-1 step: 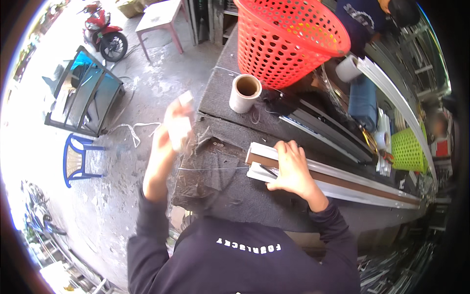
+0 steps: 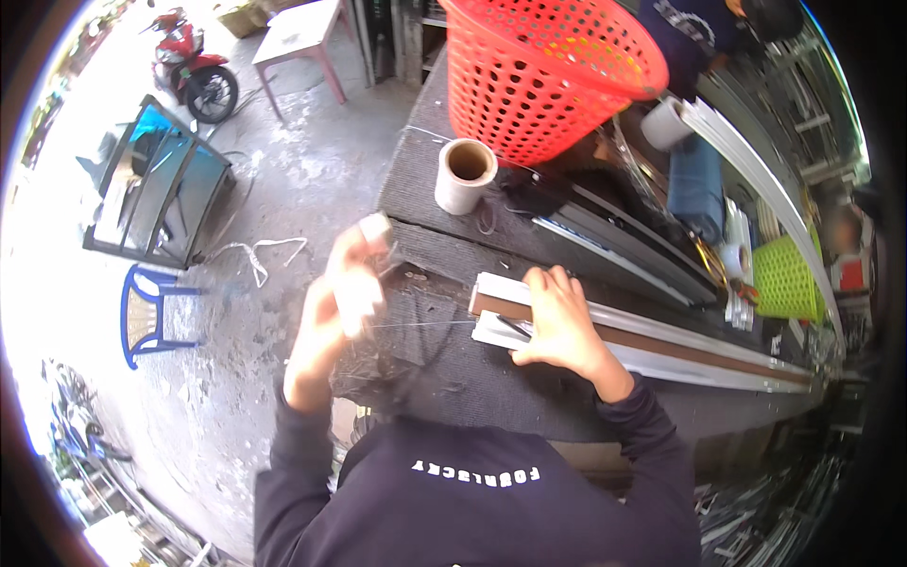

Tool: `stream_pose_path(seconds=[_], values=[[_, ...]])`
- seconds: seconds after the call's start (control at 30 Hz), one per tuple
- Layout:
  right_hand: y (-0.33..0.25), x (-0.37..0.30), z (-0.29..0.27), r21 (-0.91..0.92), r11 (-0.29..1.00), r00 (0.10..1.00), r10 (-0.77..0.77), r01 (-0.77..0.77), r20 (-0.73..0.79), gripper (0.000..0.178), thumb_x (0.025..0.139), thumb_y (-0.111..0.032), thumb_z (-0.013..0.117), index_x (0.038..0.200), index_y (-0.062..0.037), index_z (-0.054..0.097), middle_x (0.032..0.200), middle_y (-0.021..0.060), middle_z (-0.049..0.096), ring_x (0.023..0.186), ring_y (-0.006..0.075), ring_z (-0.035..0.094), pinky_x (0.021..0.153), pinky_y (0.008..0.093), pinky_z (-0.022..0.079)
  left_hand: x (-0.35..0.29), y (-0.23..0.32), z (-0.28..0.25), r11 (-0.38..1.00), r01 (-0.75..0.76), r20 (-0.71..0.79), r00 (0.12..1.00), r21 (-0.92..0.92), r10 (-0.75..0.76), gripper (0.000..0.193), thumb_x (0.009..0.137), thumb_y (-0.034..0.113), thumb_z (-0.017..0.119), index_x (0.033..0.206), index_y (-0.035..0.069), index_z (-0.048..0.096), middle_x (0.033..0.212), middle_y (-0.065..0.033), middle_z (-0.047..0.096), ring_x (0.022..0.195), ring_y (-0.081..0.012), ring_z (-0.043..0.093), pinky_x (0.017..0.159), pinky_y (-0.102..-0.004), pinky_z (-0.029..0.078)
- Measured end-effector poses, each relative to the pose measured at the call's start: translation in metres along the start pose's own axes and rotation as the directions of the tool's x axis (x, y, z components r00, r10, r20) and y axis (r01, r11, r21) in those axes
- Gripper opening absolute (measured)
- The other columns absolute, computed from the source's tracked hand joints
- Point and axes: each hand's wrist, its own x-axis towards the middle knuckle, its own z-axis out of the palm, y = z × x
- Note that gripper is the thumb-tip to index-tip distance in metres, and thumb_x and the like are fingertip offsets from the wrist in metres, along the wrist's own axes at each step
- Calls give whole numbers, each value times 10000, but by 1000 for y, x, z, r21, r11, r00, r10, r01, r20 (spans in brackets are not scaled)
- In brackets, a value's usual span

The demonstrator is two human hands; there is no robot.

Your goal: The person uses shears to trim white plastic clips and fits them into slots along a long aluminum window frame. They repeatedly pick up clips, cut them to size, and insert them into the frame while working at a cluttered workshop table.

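Observation:
Flat on the dark ribbed bench top (image 2: 444, 387), a bundle of long white profiles (image 2: 652, 366) with a brown strip between them runs off to the right. My right hand (image 2: 567, 326) is wrapped over the bundle near its left end, thumb on the near side. A slim dark object (image 2: 511, 325) pokes out beside that thumb; its kind is partly hidden. From the bundle's end a thin pale strand (image 2: 425, 324) stretches left to my left hand (image 2: 345, 288). That hand is raised over the bench's left edge, fingers curled in and blurred by motion.
Behind the hands stand a hollow film roll (image 2: 465, 180) and a red perforated basket (image 2: 539, 85). Dark profiles (image 2: 624, 255) lie past the bundle, a green basket (image 2: 789, 279) farther right. A person (image 2: 694, 33) is at the far right. A blue chair (image 2: 142, 317) stands left.
My left hand has moved slightly right and nearer to me. My right hand keeps its hold on the profiles, and the whole view has shifted a little.

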Motion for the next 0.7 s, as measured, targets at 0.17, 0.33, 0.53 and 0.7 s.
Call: stream_pose_path(seconds=[0.17,0.33,0.53,0.7], values=[[-9,-10,-18,12,999,997,-49,48,54,892,436,-311,921,1128,35,478,1029,166,602,1038,321,529,899,403,415,-67,15,66,774,620,408,744,-129,-529,400,825,331,737,1023,-14,690,1435,-197,457,1358,-322,464,1114,-448,373],[-20,-28,-36,30,997,996,-79,78,34,873,451,-279,891,1171,2,483,1068,171,584,1066,329,521,942,411,405,-57,0,105,674,672,270,741,-309,-615,364,867,281,733,1069,-21,702,1315,-168,607,1408,-305,450,1131,-440,364],[-17,-20,-10,44,995,995,-89,87,41,907,475,-255,876,1248,-4,474,1162,186,556,1148,345,479,1020,431,367,-47,31,27,947,263,378,908,-186,-179,284,858,250,760,915,-8,657,1265,-230,652,1173,-352,647,980,-419,502],[-23,-31,16,95,995,1000,4,-2,-30,875,560,-260,924,1281,-18,491,1170,185,542,1200,395,460,1070,477,380,-8,-27,57,925,54,-246,957,-377,-156,321,1054,274,533,1166,-18,605,1151,-163,684,1119,-289,674,1009,-411,506]])
